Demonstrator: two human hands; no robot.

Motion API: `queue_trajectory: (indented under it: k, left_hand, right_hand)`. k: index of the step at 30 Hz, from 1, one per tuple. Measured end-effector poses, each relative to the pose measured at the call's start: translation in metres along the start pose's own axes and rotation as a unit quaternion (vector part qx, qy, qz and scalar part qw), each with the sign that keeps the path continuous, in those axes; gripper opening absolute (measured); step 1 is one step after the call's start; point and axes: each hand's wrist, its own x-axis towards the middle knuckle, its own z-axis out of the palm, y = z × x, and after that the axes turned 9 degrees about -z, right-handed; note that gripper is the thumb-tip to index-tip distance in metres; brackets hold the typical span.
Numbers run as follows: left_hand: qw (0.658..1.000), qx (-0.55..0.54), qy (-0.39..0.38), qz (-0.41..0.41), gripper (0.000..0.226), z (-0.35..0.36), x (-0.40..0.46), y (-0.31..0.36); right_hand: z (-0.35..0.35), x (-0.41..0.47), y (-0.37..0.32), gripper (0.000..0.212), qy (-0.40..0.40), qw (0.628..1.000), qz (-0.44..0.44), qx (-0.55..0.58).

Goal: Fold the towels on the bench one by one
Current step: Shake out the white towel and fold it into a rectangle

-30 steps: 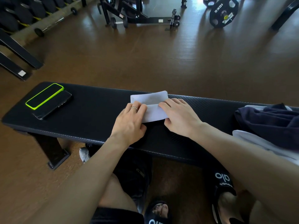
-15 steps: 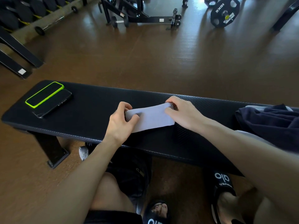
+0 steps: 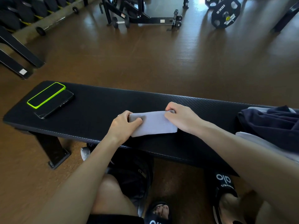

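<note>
Head view: I have left hand (image 3: pixel 124 123) and right hand (image 3: pixel 179 117) each pinching an end of light towel (image 3: pixel 153 123), mid-bench (image 3: pixel 100 110), near front edge. Judging final fold under way. Next: lay flat, press crease, reach for dark towel pile (image 3: pixel 268 123) at right.

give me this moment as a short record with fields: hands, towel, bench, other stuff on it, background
left hand: left hand pinches the left end of the folded white towel
right hand: right hand grips the towel's right end
towel: small folded rectangle, low over the middle of the bench
bench: black padded gym bench
left end of bench: green-cased phone beside a black phone
right end of bench: dark navy cloth on white towels
background: weight plate marked 10KG, small dumbbell on brown floor
</note>
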Motion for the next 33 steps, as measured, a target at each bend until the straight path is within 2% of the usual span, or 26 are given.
queue_trajectory:
  k: [3,6,12,18,21,23,25,27,30,33]
  left_hand:
    - [0.998,0.013,-0.061,0.013,0.022,-0.01,-0.012,-0.004]
    - [0.994,0.054,-0.091,0.033,0.015,-0.015,-0.026,-0.005]
    - [0.976,0.172,-0.074,0.114,0.016,-0.021,-0.056,0.002]
    - [0.984,0.102,-0.129,0.065,0.02,-0.024,-0.065,-0.004]
    - [0.982,0.098,-0.153,0.056,0.022,-0.029,-0.067,-0.008]
    - [0.982,0.082,-0.158,0.063,0.023,-0.034,-0.071,-0.011]
    - [0.984,0.063,-0.142,0.084,0.02,-0.04,-0.075,-0.014]
    - [0.986,0.041,-0.115,0.116,0.018,-0.048,-0.08,-0.017]
    - [0.984,0.024,-0.094,0.15,0.017,-0.065,-0.087,-0.023]
    - [0.983,0.039,-0.074,0.164,0.023,-0.081,-0.089,-0.034]
  right_hand:
    - [0.003,-0.012,-0.003,0.015,-0.012,1.0,-0.005,0.005]
    - [0.008,-0.023,-0.007,0.016,-0.022,1.0,-0.014,0.011]
    - [0.013,-0.041,-0.016,0.013,-0.002,0.999,-0.028,0.02]
    - [0.013,-0.05,-0.021,0.016,-0.007,0.999,-0.047,0.008]
    - [0.016,-0.052,-0.026,0.02,-0.019,0.993,-0.094,-0.073]
    - [0.016,-0.051,-0.037,0.039,-0.067,0.978,-0.137,-0.145]
    - [0.018,-0.049,-0.056,0.066,-0.165,0.949,-0.16,-0.215]
    - [0.027,-0.044,-0.074,0.075,-0.251,0.914,-0.178,-0.264]
    - [0.042,-0.035,-0.091,0.053,-0.31,0.893,-0.181,-0.271]
    - [0.051,-0.033,-0.105,0.031,-0.303,0.891,-0.216,-0.261]
